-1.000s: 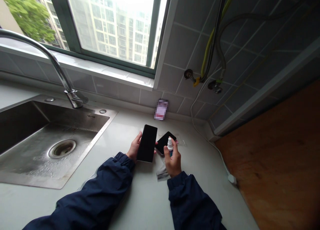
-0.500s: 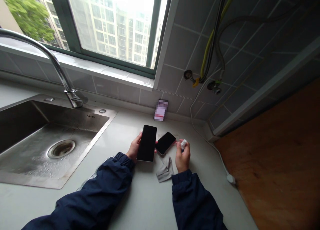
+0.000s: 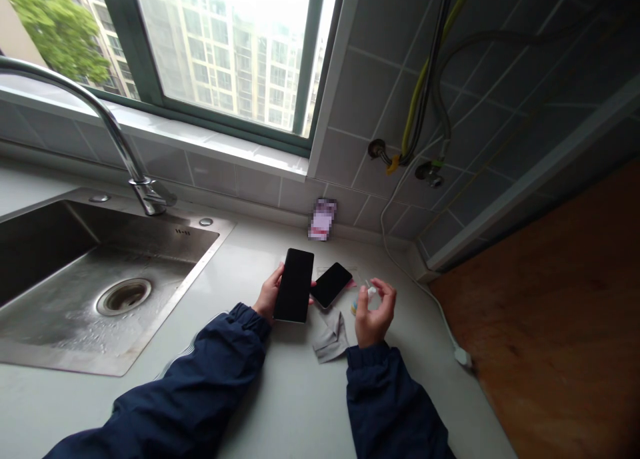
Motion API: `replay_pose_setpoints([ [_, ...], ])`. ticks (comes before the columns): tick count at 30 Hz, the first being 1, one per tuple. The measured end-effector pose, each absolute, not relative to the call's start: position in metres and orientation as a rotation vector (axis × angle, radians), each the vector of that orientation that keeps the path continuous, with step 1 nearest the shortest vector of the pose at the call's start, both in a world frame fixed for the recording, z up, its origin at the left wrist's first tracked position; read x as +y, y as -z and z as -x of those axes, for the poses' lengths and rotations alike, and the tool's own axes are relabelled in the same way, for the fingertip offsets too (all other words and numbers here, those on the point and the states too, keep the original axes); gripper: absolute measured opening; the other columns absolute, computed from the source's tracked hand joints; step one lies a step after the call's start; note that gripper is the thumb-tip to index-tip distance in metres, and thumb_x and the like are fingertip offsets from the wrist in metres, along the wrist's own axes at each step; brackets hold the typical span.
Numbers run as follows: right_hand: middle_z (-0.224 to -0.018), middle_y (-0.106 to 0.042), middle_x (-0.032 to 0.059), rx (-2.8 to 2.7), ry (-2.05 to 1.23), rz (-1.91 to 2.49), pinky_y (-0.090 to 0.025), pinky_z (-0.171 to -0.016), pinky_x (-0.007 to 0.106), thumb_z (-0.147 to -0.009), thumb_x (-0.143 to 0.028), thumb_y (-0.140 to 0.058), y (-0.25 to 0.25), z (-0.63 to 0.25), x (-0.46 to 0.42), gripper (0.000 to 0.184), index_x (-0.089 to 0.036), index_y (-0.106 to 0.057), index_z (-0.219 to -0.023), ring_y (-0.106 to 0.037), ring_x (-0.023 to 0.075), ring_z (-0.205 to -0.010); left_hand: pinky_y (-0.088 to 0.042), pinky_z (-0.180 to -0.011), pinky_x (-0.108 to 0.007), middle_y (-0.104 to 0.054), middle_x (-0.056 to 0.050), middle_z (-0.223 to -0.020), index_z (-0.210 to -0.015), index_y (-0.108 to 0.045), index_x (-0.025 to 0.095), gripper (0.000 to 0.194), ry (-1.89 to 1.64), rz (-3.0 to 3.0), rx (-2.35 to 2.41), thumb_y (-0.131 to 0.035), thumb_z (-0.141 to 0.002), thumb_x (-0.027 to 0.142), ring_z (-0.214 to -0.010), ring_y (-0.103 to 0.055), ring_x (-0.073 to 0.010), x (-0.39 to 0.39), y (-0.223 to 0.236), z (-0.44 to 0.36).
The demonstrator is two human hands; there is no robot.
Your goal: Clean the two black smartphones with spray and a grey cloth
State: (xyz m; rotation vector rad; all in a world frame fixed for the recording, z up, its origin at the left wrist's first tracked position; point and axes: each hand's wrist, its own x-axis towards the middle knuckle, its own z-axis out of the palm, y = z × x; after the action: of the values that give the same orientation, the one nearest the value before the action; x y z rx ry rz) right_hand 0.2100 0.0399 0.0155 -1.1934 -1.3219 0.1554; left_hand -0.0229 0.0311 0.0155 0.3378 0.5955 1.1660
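Note:
My left hand (image 3: 269, 296) grips a large black smartphone (image 3: 294, 286) by its edges, its dark screen facing up at me. Just right of it, a smaller black phone (image 3: 331, 285) lies on the counter. A folded grey cloth (image 3: 331, 337) rests below that phone. My right hand (image 3: 375, 314) has its fingers apart around a small bottle with a white top (image 3: 371, 291). The bottle appears to stand on the counter, apart from my fingers; most of it is hidden behind the hand.
A steel sink (image 3: 165, 299) with a chrome faucet (image 3: 113, 129) is on the left. Another phone (image 3: 323, 219), its screen blurred, leans against the tiled wall. A white cable (image 3: 415, 282) runs down to a plug (image 3: 463, 358) on the right, beside a wooden panel (image 3: 555, 319).
My right hand has opened from its closed grip on the white-topped bottle and shifted slightly right. The left hand and the large smartphone stay in place.

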Motion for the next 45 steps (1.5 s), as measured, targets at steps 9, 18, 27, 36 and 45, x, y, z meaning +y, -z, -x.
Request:
replay_pose_setpoints([
  [9, -0.061, -0.054, -0.0029, -2.206, -0.262, 1.011, -0.041, -0.054, 0.026, -0.095, -0.029, -0.058, -0.023, -0.189, 0.005, 0.013, -0.024, -0.066, -0.085, -0.052, 0.0138, -0.052, -0.06, -0.068, -0.041, -0.076, -0.02, -0.104, -0.117, -0.07, 0.009, 0.064, -1.143, -0.389, 0.584, -0.034, -0.097, 0.058, -0.068, -0.074, -0.0301, 0.032, -0.013, 0.024],
  [18, -0.054, -0.057, -0.0031, -2.215, -0.199, 1.517, -0.027, -0.046, 0.025, -0.082, -0.037, -0.075, -0.012, -0.198, 0.019, 0.017, -0.026, -0.067, -0.093, -0.057, 0.0167, -0.046, -0.06, -0.069, -0.041, -0.077, -0.019, -0.1, -0.114, -0.071, 0.01, 0.061, -1.147, -0.345, 0.596, -0.034, -0.098, 0.057, -0.066, -0.074, -0.029, 0.031, -0.015, 0.023],
  [27, -0.056, -0.06, -0.0012, -2.245, -0.411, 1.631, -0.028, -0.05, 0.024, -0.083, -0.041, -0.073, -0.009, -0.199, 0.024, 0.021, -0.024, -0.064, -0.075, -0.057, 0.0164, -0.05, -0.061, -0.07, -0.042, -0.076, -0.021, -0.098, -0.123, -0.067, 0.008, 0.064, -1.128, -0.306, 0.572, -0.035, -0.098, 0.057, -0.073, -0.074, -0.0297, 0.032, -0.012, 0.023],
  [36, -0.058, -0.057, -0.0016, -2.264, -0.713, 1.552, -0.03, -0.055, 0.024, -0.089, -0.025, -0.061, -0.02, -0.199, 0.021, 0.014, -0.021, -0.061, -0.075, -0.055, 0.0152, -0.056, -0.059, -0.064, -0.04, -0.077, -0.018, -0.096, -0.135, -0.061, 0.01, 0.066, -1.121, -0.292, 0.61, -0.037, -0.097, 0.059, -0.068, -0.074, -0.0298, 0.033, -0.015, 0.023],
  [45, -0.059, -0.047, -0.0058, -1.916, -1.677, 0.939, -0.029, -0.045, 0.02, -0.09, -0.048, -0.065, -0.032, -0.201, 0.018, 0.033, -0.02, -0.053, -0.079, -0.039, 0.0077, -0.047, -0.057, -0.059, -0.036, -0.077, -0.017, -0.1, -0.118, -0.07, 0.01, 0.063, -1.11, -0.291, 0.623, -0.036, -0.097, 0.059, -0.064, -0.073, -0.0275, 0.031, -0.021, 0.023],
])
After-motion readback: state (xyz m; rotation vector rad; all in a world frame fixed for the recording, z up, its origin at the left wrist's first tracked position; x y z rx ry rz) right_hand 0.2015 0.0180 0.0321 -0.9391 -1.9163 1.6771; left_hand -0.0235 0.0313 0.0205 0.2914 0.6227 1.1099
